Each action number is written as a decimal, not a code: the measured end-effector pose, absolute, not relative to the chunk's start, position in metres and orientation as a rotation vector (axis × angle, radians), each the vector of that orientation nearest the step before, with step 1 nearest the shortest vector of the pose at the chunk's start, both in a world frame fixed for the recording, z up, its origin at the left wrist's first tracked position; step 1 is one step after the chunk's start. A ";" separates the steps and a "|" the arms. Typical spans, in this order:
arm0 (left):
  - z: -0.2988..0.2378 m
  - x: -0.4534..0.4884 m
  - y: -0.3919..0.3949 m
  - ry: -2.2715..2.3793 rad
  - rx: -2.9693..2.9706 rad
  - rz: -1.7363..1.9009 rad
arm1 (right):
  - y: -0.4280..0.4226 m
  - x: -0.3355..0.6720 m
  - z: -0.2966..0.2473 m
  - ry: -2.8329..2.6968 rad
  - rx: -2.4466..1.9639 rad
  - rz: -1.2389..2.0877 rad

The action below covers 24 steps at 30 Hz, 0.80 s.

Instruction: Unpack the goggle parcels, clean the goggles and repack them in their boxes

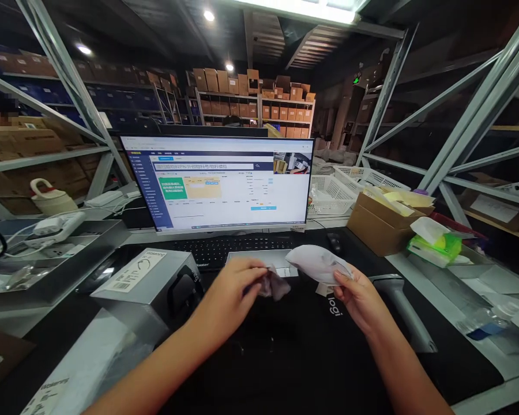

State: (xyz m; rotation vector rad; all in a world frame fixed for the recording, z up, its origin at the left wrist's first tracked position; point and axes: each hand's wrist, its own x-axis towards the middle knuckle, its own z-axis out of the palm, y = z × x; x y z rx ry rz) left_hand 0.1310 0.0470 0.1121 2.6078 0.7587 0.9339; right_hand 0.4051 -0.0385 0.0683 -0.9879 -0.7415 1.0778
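Observation:
Over the black desk mat (285, 357), both of my hands are raised in front of the keyboard. My right hand (358, 297) pinches the near end of a pale, puffed plastic bag (313, 262), thumb on top. A small label-like piece hangs below that bag. My left hand (233, 288) is closed on a crumpled, thin translucent plastic piece (277, 286), which droops from its fingertips. The two pieces look apart from each other. Behind them lies a flat grey object (237, 255) with a white label, partly hidden by my left hand.
A lit monitor (229, 202) stands behind the keyboard (259, 245). To the left is a grey label printer (155, 285); to the right, a handheld scanner (409, 311), mouse (334, 242), cardboard box (374, 225), tissue pack (436, 245) and water bottle (491, 323). White baskets (333, 193) sit behind.

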 end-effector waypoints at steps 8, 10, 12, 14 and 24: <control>0.123 0.094 0.022 0.696 2.598 1.371 | -0.038 0.404 0.062 -0.762 -1.002 1.084; 0.115 0.098 0.020 0.778 2.402 1.184 | -0.038 0.404 0.060 -0.761 -1.004 1.083; 0.113 0.107 0.020 0.883 1.942 1.032 | -0.038 0.404 0.060 -0.757 -1.011 1.080; 0.117 0.116 0.021 0.947 1.392 0.935 | -0.038 0.403 0.060 -0.753 -1.021 1.077; 0.095 0.112 0.012 1.071 0.734 0.877 | -0.037 0.402 0.061 -0.746 -0.978 1.117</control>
